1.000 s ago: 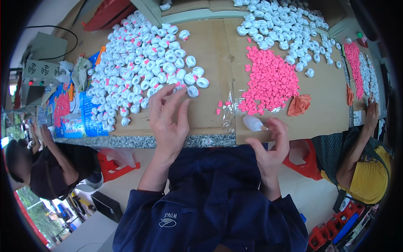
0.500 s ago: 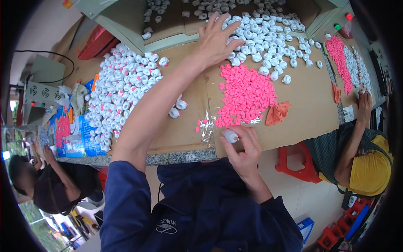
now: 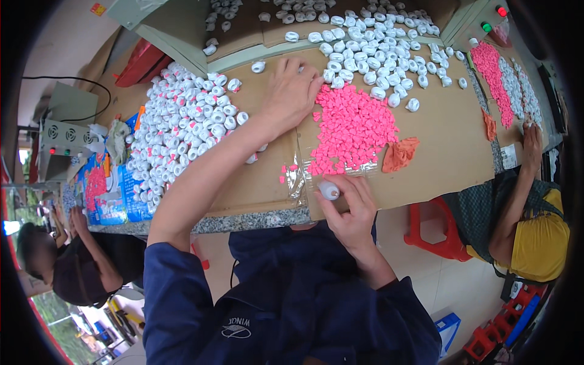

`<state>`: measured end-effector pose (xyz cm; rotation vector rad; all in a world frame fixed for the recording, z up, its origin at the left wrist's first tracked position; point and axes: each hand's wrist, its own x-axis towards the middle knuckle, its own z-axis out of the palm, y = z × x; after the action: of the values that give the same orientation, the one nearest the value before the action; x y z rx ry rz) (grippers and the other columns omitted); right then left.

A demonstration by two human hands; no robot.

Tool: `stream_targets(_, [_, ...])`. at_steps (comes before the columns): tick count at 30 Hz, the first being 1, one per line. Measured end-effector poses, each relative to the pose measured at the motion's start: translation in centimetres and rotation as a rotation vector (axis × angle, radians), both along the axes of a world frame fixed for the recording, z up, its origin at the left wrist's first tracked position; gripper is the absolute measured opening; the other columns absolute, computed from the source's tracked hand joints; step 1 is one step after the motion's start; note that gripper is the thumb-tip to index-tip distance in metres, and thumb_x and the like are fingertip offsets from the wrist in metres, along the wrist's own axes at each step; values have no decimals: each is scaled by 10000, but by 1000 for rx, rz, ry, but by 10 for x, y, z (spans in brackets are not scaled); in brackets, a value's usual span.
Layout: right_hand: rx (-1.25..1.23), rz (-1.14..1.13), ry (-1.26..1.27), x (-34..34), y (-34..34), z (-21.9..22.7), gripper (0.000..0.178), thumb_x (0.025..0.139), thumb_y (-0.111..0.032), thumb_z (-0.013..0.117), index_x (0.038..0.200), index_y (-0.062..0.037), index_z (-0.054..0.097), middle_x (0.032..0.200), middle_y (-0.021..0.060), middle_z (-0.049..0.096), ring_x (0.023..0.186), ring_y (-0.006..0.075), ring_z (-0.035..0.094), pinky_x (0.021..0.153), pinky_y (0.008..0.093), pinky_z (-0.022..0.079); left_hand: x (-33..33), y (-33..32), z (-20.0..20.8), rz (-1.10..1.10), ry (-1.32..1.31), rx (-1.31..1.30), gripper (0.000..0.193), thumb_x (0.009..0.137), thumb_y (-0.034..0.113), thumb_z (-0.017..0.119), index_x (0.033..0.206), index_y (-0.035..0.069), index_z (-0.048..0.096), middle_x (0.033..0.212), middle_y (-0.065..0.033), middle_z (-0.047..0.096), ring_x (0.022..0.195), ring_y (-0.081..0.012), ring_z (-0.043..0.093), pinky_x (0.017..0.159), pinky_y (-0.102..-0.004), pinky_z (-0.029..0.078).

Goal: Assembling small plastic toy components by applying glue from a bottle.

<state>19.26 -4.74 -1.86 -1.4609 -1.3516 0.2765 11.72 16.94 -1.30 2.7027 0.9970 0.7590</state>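
Note:
My left hand [image 3: 291, 94] is over the cardboard left of the white pile, its fingers curled down. A small white rounded piece [image 3: 301, 69] peeks out between the fingertips; the palm hides anything else under it. In my right hand [image 3: 353, 210], near the table's front edge, a small whitish squeeze bottle [image 3: 330, 190] is gripped, its tip tilted up. Just beyond the bottle spreads a heap of small pink pieces [image 3: 353, 128]. Loose white rounded pieces [image 3: 377, 55] lie behind that heap, reaching into a grey open-fronted box [image 3: 243, 56].
A large pile of white pieces with pink parts [image 3: 182, 128] covers the table at left. A crumpled orange cloth [image 3: 400, 154] lies right of the pink heap. Clear tape [image 3: 295, 182] crosses the cardboard. Co-workers sit at both sides; a red stool [image 3: 435, 234] stands at right.
My left hand has drawn back from the white pieces toward me and left, its spread fingers now curled. My right hand still holds the bottle, now tipped differently. A lone white piece shows behind the left hand.

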Motion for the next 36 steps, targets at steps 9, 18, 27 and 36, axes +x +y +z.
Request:
stream_targets(9, [-26, 8, -4, -3, -2, 6, 284, 640, -8, 718, 903, -8, 613, 830, 105, 604, 730, 233, 557, 647, 301, 448, -36, -94, 14, 104, -141, -222, 186, 860, 98, 492, 1019, 19, 546, 1115, -176, 471, 1032, -331, 434, 900, -388, 347])
stream_targets(18, [-62, -2, -13, -6, -1, 6, 285, 643, 2, 718, 905, -3, 606, 824, 109, 600, 756, 233, 565, 664, 295, 447, -67, -113, 13, 43, -361, -344, 384, 881, 98, 468, 1256, 24, 434, 1297, -201, 408, 1154, -326, 435, 979, -374, 323])
stream_targets(27, [-91, -1, 6, -4, -2, 7, 269, 660, 4, 719, 906, 11, 610, 858, 101, 604, 785, 217, 568, 698, 287, 446, -101, -99, 10, 106, -723, -713, 289, 957, 138, 377, 1174, -1, 508, 1237, -95, 477, 1071, -151, 496, 898, -273, 419])
stream_targets(36, [-106, 10, 32, -5, -6, 8, 258, 668, 3, 716, 903, 17, 610, 872, 103, 610, 803, 215, 565, 714, 293, 442, -108, -101, 16, 223, -566, -436, 204, 892, 82, 503, 1067, 17, 585, 1164, -106, 523, 1061, -175, 504, 871, -284, 419])
